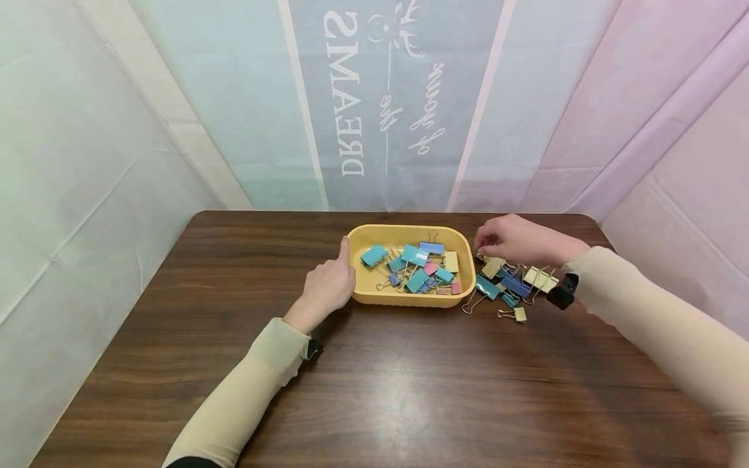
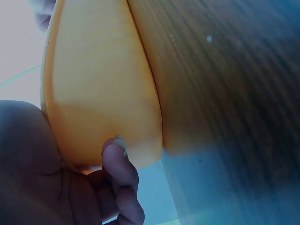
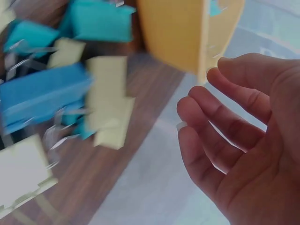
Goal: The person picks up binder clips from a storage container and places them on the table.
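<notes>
Left hand (image 1: 329, 284) touched the yellow tray's (image 1: 404, 299) left end, grip indeterminable; steady pressure advisable. Right hand (image 1: 517, 239), empty, fingers loosely bent, hung near the loose binder clips (image 1: 515, 284) right of the tray; pinching them singly seemed best.

"DREAMS" and "the" run sideways, mirrored, on the grey backdrop panel (image 1: 404, 185), upper centre; its other script is unclear.

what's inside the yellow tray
Teal, blue, pink and pale yellow binder clips lie in the yellow tray; anything beneath the overlapping clips is covered, so I can't tell.
</notes>
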{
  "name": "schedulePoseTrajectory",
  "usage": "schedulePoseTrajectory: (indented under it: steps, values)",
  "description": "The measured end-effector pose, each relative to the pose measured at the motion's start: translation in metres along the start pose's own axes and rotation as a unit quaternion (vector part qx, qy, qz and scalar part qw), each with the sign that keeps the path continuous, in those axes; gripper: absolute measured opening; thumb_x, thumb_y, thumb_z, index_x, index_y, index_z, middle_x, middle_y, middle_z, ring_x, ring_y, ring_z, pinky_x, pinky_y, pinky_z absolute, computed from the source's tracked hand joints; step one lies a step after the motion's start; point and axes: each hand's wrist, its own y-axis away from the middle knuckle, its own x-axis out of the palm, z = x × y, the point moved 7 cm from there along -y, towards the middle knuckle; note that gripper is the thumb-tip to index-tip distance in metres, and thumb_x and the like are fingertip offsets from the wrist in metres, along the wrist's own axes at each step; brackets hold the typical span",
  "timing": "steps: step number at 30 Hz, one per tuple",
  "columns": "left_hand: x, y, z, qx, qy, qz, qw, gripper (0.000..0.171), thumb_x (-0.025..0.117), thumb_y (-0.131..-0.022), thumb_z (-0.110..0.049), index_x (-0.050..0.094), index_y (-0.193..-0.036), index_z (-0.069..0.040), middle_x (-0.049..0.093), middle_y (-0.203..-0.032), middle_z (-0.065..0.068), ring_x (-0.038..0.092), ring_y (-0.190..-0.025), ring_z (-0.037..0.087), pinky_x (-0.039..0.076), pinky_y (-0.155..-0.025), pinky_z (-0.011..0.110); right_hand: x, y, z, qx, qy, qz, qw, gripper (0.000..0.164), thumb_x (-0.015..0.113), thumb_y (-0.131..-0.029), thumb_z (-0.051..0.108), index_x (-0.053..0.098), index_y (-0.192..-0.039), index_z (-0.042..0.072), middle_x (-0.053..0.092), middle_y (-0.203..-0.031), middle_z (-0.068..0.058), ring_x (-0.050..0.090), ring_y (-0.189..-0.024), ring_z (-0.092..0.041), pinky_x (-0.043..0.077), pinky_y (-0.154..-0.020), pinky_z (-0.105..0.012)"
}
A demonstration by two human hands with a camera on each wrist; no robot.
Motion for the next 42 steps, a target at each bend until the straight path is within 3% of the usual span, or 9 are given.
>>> schedulePoseTrajectory:
  steps: [4,11,17,25,28,31,37,39,42]
  values:
    - [0.001,0.000,0.002,-0.003,0.000,-0.002,1.0000,0.066,0.035,-0.105,-0.022,0.003,-0.161,-0.009,0.052,-0.058,0.009,0.044,-0.045,0.023,0.033,-0.043,0.035,-0.003,-0.019,0.025,-0.031,-0.013,0.005,0.999,0.010,0.063,-0.096,0.011,0.072,-0.098,0.014,0.066,-0.093,0.002,0.058,-0.079,-0.014,0.050,-0.072,-0.036]
    - [0.001,0.000,0.004,-0.006,0.002,-0.004,1.0000,0.066,0.035,-0.105,-0.023,0.004,-0.161,-0.010,0.052,-0.058,0.009,0.045,-0.046,0.024,0.034,-0.043,0.036,0.004,-0.061,0.072,-0.116,0.025,0.017,0.993,0.008,0.066,-0.092,0.006,0.072,-0.094,0.010,0.065,-0.086,0.004,0.060,-0.078,-0.012,0.051,-0.074,-0.036]
    - [0.001,-0.002,0.003,-0.001,0.006,0.002,1.0000,0.066,0.034,-0.105,-0.023,0.002,-0.161,-0.010,0.052,-0.058,0.009,0.044,-0.046,0.024,0.034,-0.043,0.035,0.029,-0.089,0.112,-0.149,0.045,0.081,0.985,0.014,0.065,-0.092,0.012,0.072,-0.103,0.008,0.065,-0.088,0.005,0.060,-0.080,-0.011,0.050,-0.077,-0.035]
    - [0.000,0.000,0.002,0.007,0.001,-0.001,1.0000,0.066,0.035,-0.105,-0.023,0.004,-0.160,-0.007,0.051,-0.056,0.007,0.041,-0.043,0.022,0.032,-0.041,0.034,0.069,-0.111,0.162,-0.199,0.093,0.161,0.962,0.029,0.074,-0.088,0.012,0.072,-0.117,0.009,0.070,-0.106,-0.006,0.063,-0.093,-0.017,0.051,-0.084,-0.034]
    - [-0.001,0.000,0.001,0.019,-0.001,-0.008,0.9998,0.065,0.035,-0.105,-0.022,0.005,-0.160,-0.006,0.050,-0.055,0.007,0.040,-0.042,0.021,0.031,-0.040,0.034,0.081,-0.114,0.171,-0.201,0.109,0.207,0.951,0.028,0.065,-0.091,0.003,0.072,-0.117,0.012,0.070,-0.107,-0.002,0.064,-0.094,-0.015,0.050,-0.084,-0.031]
    - [-0.001,0.000,0.001,0.025,0.001,-0.014,0.9996,0.065,0.036,-0.105,-0.021,0.005,-0.160,-0.005,0.049,-0.054,0.007,0.037,-0.041,0.021,0.029,-0.039,0.034,0.091,-0.116,0.174,-0.199,0.111,0.243,0.943,0.032,0.055,-0.092,-0.007,0.074,-0.108,0.014,0.068,-0.091,0.002,0.058,-0.077,-0.011,0.048,-0.075,-0.026]
    - [-0.001,0.000,0.000,0.020,0.004,-0.009,0.9997,0.065,0.036,-0.105,-0.022,0.004,-0.160,-0.007,0.049,-0.053,0.007,0.037,-0.040,0.021,0.028,-0.039,0.033,0.102,-0.122,0.170,-0.170,0.114,0.269,0.941,0.032,0.054,-0.093,-0.011,0.065,-0.083,0.017,0.040,-0.063,0.005,0.031,-0.058,-0.010,0.032,-0.059,-0.026]
    - [0.000,0.000,0.000,0.017,0.005,-0.006,0.9998,0.065,0.035,-0.105,-0.022,0.004,-0.160,-0.007,0.049,-0.054,0.007,0.038,-0.041,0.021,0.029,-0.040,0.033,0.105,-0.122,0.169,-0.166,0.121,0.271,0.941,0.031,0.054,-0.092,-0.011,0.064,-0.081,0.016,0.041,-0.062,0.005,0.032,-0.058,-0.010,0.032,-0.059,-0.025]
    - [0.000,-0.001,0.000,0.014,0.002,-0.004,0.9999,0.065,0.035,-0.105,-0.023,0.004,-0.160,-0.007,0.050,-0.055,0.008,0.042,-0.043,0.023,0.032,-0.041,0.035,0.104,-0.124,0.166,-0.162,0.122,0.256,0.945,0.031,0.056,-0.091,-0.011,0.071,-0.090,0.016,0.056,-0.071,0.007,0.046,-0.062,-0.009,0.041,-0.062,-0.024]
